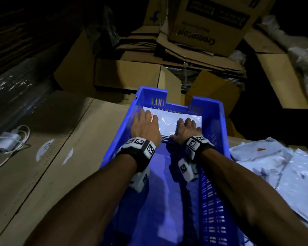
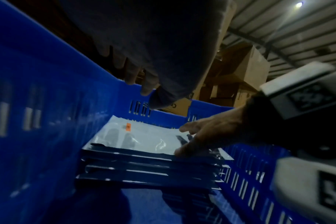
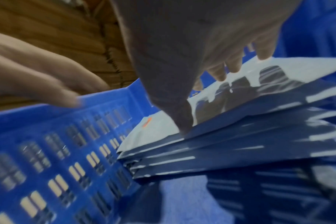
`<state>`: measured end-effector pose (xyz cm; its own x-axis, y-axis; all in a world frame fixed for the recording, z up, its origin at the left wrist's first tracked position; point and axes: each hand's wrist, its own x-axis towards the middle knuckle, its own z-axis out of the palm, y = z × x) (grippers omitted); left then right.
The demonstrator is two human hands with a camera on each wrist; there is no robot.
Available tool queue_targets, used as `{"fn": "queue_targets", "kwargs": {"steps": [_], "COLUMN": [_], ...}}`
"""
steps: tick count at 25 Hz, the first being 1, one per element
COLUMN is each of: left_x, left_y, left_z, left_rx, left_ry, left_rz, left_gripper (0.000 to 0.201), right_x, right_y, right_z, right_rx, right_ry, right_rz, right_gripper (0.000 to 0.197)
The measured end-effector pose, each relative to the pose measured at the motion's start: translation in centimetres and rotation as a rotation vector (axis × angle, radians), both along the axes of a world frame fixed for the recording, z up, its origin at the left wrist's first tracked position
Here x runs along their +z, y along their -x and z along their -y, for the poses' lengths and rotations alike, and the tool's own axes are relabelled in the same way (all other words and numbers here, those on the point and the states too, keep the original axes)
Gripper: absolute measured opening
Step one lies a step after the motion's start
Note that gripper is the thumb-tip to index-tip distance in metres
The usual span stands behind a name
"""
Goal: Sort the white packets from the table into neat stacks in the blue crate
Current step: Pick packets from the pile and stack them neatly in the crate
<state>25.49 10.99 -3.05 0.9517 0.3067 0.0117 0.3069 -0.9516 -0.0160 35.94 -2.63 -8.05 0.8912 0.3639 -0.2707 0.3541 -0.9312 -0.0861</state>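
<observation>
Both arms reached forward into the blue crate (image 1: 219,121), palms down. The left hand (image 1: 145,126) hovered with fingers loosely spread, gripping nothing, over the stack of white packets (image 1: 167,121) at the crate's far end; the right hand (image 1: 186,129) pressed extended fingers on the top packet. More packets (image 1: 274,167) lay on the table to the right.

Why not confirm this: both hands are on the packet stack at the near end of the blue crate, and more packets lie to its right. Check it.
One thing is wrong: the stack sits at the far end of the crate, as the head view shows. The left hand and right hand do rest on it, and more packets lie to the right.
</observation>
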Motion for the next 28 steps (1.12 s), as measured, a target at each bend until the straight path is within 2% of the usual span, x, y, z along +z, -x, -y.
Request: {"fn": "queue_targets", "kwargs": {"steps": [3, 7, 19, 28], "left_x": [-2.9, -6.2, -10.5, -12.4], "left_y": [-3.4, -6.3, -7.6, -7.8], "left_z": [0.1, -1.3, -2.2, -2.2], "left_rx": [0.004, -0.020, 0.033, 0.045], "left_ry": [0.161, 0.213, 0.291, 0.286], "left_rz": [-0.130, -0.219, -0.172, -0.111], "left_gripper": [0.055, 0.056, 0.061, 0.060], "right_x": [-0.9, -1.5, -4.0, -6.0], "right_y": [0.2, 0.1, 0.1, 0.2], "right_z": [0.4, 0.4, -0.4, -0.6], "right_rx": [-0.059, -0.079, -0.157, -0.182], "right_ry": [-0.041, -0.046, -0.019, -0.037], "right_rz": [-0.053, -0.079, -0.168, -0.100], "right_gripper": [0.063, 0.065, 0.068, 0.068]}}
